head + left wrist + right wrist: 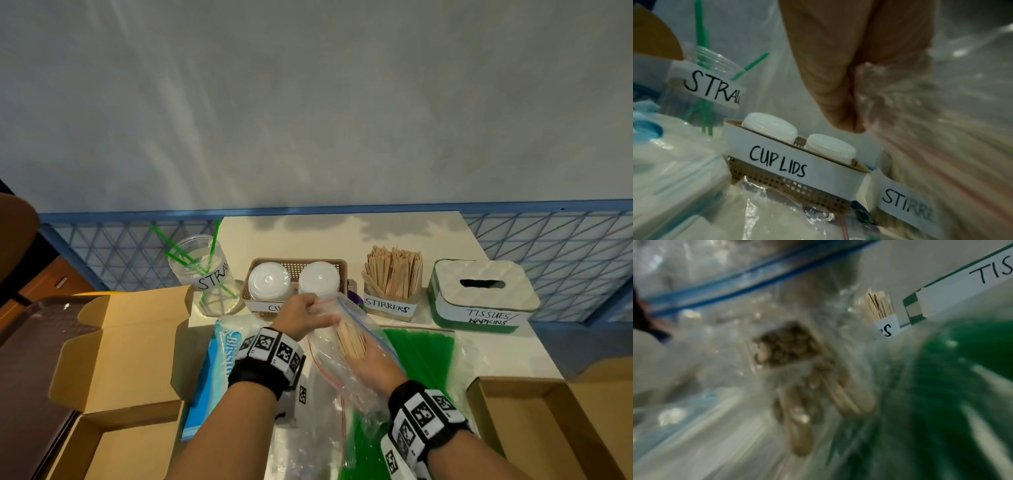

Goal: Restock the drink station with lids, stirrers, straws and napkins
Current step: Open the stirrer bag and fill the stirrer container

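A: How far along is the restock?

B: Midway, I'd say. The brown mesh basket labelled CUP LIDS (789,183) holds two stacks of white plastic lids (269,281), and the clear holder labelled STIRRERS (390,305) looks packed with wooden sticks.

A: And the hands?

B: The left hand (303,315) pinches the top edge of a clear zip-top plastic bag (329,363). The right hand (375,366) cups it from below, fingers curled round the bundle of flat wooden stirrers (350,337) inside, which sits just in front of the holder.

A: What's left?

B: Straws, likely. The clear plastic jar labelled for straws (209,274) has only a few green ones, while a clear packet of green straws (421,356) lies on the table. The green tissue box with a white lid (479,294) shows a dark slot, so napkins seem undone; a blue tissue pack (219,363) waits nearby.
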Demonstrator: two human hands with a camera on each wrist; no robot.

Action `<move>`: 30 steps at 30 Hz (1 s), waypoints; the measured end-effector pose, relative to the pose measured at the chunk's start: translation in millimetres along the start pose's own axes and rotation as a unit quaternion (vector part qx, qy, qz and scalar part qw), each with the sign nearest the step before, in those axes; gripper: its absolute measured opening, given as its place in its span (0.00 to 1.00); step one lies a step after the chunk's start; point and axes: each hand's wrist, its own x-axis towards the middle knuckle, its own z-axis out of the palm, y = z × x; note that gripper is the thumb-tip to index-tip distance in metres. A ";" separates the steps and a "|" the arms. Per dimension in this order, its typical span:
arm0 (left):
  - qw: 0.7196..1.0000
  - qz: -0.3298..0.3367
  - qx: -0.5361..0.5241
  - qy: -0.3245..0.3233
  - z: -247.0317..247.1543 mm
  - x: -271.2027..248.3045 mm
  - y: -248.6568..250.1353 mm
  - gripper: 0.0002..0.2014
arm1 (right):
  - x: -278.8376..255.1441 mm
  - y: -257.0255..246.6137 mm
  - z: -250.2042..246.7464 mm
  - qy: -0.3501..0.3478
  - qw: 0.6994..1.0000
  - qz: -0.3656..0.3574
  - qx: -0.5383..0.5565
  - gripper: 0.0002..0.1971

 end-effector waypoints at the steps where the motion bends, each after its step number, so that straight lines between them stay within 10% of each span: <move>1: 0.999 0.031 -0.005 0.039 1.9 -0.3 2.0 0.15 | 1.4 -1.3 -0.2 0.006 1.000 -0.004 -0.009 0.30; 7: 0.988 0.041 -0.149 0.017 19.0 -9.9 19.5 0.10 | -0.1 -13.5 -3.3 -0.012 0.999 -0.003 0.036 0.20; 14: 0.944 -0.174 -0.263 0.097 14.1 9.3 -3.3 0.09 | -10.3 -21.6 -0.7 -0.024 0.989 -0.070 0.127 0.08; 17: 0.966 -0.160 -0.169 0.109 19.3 1.6 -2.8 0.04 | -16.9 -27.5 -0.9 -0.020 0.986 -0.085 0.145 0.06; 22: 0.994 -0.013 0.079 0.071 29.2 -13.6 -18.7 0.24 | -17.1 -43.5 -16.3 0.086 0.963 -0.083 0.242 0.02; 30: 0.981 -0.046 0.183 0.038 25.3 -15.7 -37.4 0.26 | -1.6 -60.9 -61.1 0.200 0.863 -0.068 0.459 0.05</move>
